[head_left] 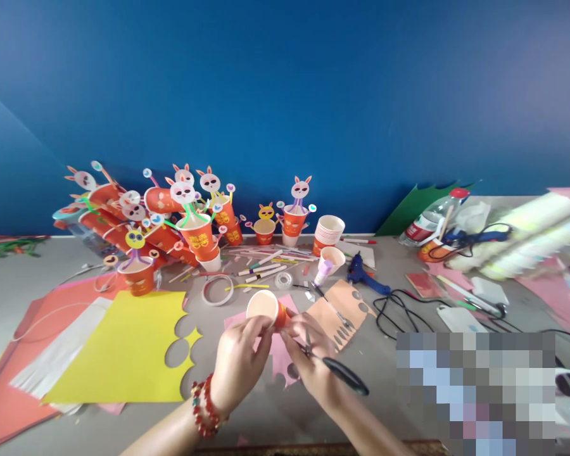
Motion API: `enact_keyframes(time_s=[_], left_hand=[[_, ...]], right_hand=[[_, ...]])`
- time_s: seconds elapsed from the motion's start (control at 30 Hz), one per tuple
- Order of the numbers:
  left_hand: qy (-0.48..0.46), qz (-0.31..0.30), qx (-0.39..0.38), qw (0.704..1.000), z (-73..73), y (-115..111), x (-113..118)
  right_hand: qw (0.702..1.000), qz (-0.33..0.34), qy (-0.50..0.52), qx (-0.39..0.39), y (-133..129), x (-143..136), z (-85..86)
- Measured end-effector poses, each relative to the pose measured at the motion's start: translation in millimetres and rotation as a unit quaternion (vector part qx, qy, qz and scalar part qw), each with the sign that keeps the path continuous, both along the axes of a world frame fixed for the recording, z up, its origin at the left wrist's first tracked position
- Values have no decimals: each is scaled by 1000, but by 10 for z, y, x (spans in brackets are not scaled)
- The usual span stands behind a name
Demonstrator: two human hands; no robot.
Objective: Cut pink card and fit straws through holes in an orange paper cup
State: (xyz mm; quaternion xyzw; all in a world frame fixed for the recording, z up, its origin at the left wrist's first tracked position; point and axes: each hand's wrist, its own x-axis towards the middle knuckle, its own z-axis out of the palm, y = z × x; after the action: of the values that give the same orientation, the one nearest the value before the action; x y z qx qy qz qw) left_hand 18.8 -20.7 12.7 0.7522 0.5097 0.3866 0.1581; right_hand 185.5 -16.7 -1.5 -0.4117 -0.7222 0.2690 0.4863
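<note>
An orange paper cup (262,305) lies tipped over the middle of the table, its white inside facing up and away from me. My left hand (247,348) pinches the cup's near rim between thumb and fingers. My right hand (313,354) is closed around a pair of scissors (344,375), their black handle sticking out to the lower right. Its fingertips also touch the cup's right side. The scissors' blade tips are hidden by my fingers. Under the cup lies a cut sheet of pink paper (285,364).
Decorated rabbit cups (197,235) crowd the back left. A yellow sheet (118,354) with round cutouts lies left. Behind my hands are a tape roll (218,290), several markers (263,273) and stacked cups (329,231). A blue glue gun (361,273), its cord and a bottle (437,215) stand right.
</note>
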Motion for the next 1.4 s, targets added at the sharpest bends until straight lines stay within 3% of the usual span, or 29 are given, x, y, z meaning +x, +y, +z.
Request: enact_keyframes(time_s=[0.13, 0.23, 0.33, 0.43, 0.57, 0.67, 0.87, 0.97, 1.23, 1.4], left_hand=[[-55, -32, -117, 991, 62, 42, -21], [-92, -45, -147, 984, 81, 56, -3], [-70, -27, -102, 992, 52, 31, 33], [-32, -6, -4, 999, -4, -11, 54], [7, -12, 99, 995, -54, -37, 46], [12, -10, 95, 995, -42, -30, 33], [-37, -22, -53, 998, 44, 23, 12], [-70, -43, -83, 993, 53, 38, 19], [-3, -11, 68, 998, -31, -29, 69], [19, -19, 108, 994, -28, -21, 44]], right_hand=[[991, 68, -80, 79, 81, 110, 102], [984, 97, -105, 102, 110, 154, 147], [994, 51, -65, 67, 71, 113, 113], [1000, -10, 10, -4, 2, 18, 41], [994, -35, 76, -68, -43, -79, 5], [995, -32, 78, -62, -40, -82, 22], [998, 25, -41, 48, 35, 61, 64], [991, 67, -87, 76, 76, 127, 94], [996, -40, 69, -38, -54, -43, 8], [987, -47, 106, -112, -74, -93, -23]])
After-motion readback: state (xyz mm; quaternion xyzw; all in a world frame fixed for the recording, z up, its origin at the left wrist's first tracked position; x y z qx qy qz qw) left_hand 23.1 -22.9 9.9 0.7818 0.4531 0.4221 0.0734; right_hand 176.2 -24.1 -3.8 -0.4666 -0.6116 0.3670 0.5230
